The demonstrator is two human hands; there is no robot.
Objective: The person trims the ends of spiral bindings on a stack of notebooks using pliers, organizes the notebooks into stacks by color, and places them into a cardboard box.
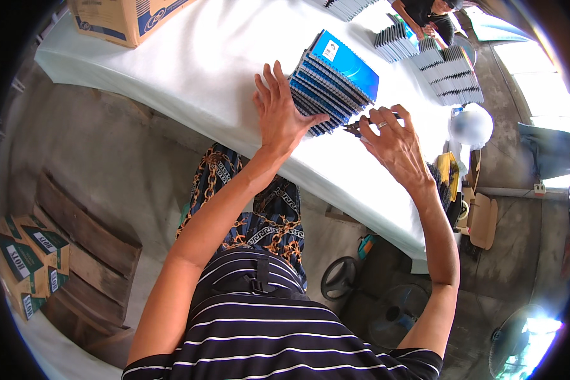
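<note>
I see the left hand (278,121) with its grip spread against the notebook stack (347,68), seemingly to steady it, while the right hand (394,144) pinches pliers (353,128) beside that stack.

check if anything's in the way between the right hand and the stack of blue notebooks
Only the dark pliers-like tool held by the right hand, its tip close to the stack of blue notebooks. Nothing else visible intervenes; the left hand is on the stack's other side.
</note>
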